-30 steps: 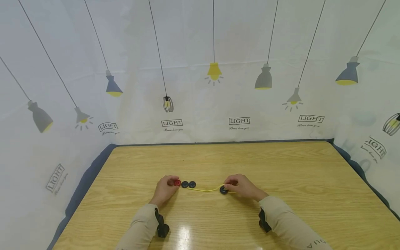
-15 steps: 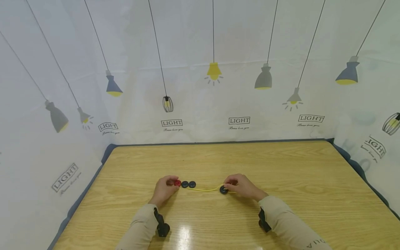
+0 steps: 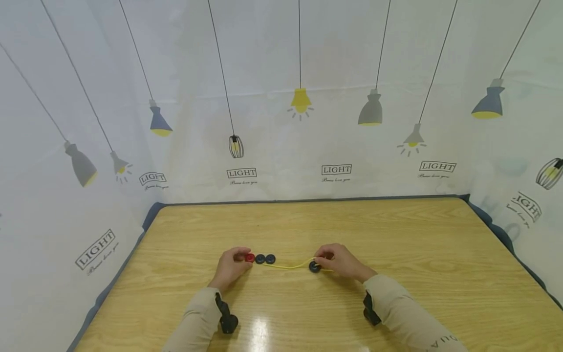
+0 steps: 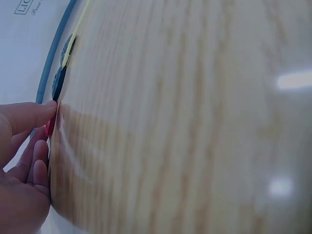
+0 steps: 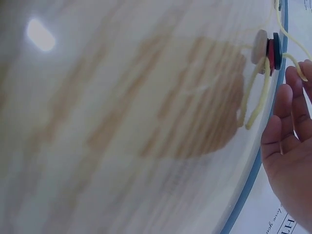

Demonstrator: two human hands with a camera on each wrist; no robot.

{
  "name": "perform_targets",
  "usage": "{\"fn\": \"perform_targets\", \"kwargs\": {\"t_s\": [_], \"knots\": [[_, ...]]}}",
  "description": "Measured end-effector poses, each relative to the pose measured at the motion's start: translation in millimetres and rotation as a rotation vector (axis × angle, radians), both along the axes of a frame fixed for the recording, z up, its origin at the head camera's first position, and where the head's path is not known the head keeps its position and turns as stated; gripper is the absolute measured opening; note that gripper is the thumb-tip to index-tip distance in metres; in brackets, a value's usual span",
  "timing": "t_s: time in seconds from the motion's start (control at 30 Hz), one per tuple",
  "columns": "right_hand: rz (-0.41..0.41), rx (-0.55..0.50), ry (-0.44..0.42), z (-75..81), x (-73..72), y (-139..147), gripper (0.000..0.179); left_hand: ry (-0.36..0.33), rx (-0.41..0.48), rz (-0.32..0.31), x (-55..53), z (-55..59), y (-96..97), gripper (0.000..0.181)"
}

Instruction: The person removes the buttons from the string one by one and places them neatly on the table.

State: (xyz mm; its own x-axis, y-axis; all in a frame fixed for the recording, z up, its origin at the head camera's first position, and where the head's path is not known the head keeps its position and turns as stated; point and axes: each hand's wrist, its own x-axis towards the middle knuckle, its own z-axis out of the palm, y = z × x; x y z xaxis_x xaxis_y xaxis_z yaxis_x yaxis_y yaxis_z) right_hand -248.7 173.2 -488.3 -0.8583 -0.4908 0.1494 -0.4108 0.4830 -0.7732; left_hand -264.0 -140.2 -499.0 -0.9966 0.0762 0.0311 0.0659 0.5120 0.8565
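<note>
Nearest you, beige fabric sleeves bearing black wrist mounts extend over the light wood-grain tabletop; wood surface spans the gap between your forearms. Your left hand pinches a round red disc mid-table. Two round black discs lie just beside it, in a row. A thin yellow cord runs from them to your right hand, whose fingers pinch it. Near those fingertips, the cord passes through a stack of pale, red and black discs; contact with the fingers cannot be determined. Beyond your hands, wood continues to the dark-blue-bordered far edge, met by white lamp-printed sheeting.
</note>
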Motion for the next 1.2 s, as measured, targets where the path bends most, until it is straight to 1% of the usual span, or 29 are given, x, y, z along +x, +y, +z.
{"fn": "perform_targets", "kwargs": {"t_s": [0.1, 0.27, 0.33, 0.37, 0.47, 0.57, 0.6, 0.73, 0.97, 1.03, 1.1, 1.2], "knots": [[-0.005, 0.003, -0.008, 1.0, -0.5, -1, 0.013, -0.010, 0.005, -0.003, 0.6, 1.9, -1.0, 0.033], [-0.002, 0.014, -0.001, 3.2, -1.0, -2, 0.013, -0.043, 0.037, 0.015, -0.5, 3.5, -2.8, 0.034], [-0.005, 0.019, 0.006, 4.1, -1.1, -2, 0.013, -0.040, 0.044, 0.011, -1.5, 3.9, -1.9, 0.034], [-0.008, 0.020, 0.006, 4.6, -1.0, -3, 0.013, -0.024, 0.041, -0.002, -1.9, 4.5, -0.9, 0.033], [-0.015, 0.019, 0.003, 5.6, -1.3, -3, 0.013, -0.001, 0.057, -0.024, -2.7, 7.6, 5.1, 0.032], [-0.022, 0.019, -0.009, 6.5, -1.8, -4, 0.013, 0.024, 0.082, -0.051, -2.2, 11.5, 13.9, 0.030], [-0.022, 0.019, -0.008, 6.4, -2.0, -4, 0.014, 0.023, 0.096, -0.054, -1.8, 12.6, 17.5, 0.030], [-0.035, 0.020, -0.012, 6.3, -2.5, -6, 0.016, 0.052, 0.118, -0.105, 0.0, 14.3, 34.3, 0.029], [-0.037, 0.008, -0.025, 4.9, -2.6, -10, 0.016, 0.062, 0.174, -0.200, 5.6, 11.6, 66.5, 0.026], [-0.030, 0.002, -0.025, 4.8, -2.6, -11, 0.017, 0.054, 0.196, -0.222, 11.9, 18.5, 74.9, 0.026], [-0.027, 0.001, -0.017, 5.3, -2.5, -12, 0.016, 0.067, 0.207, -0.249, 18.8, 25.7, 82.0, 0.025], [-0.028, 0.005, -0.005, 5.7, -2.6, -13, 0.016, 0.071, 0.204, -0.267, 20.1, 21.6, 91.8, 0.024]]}}
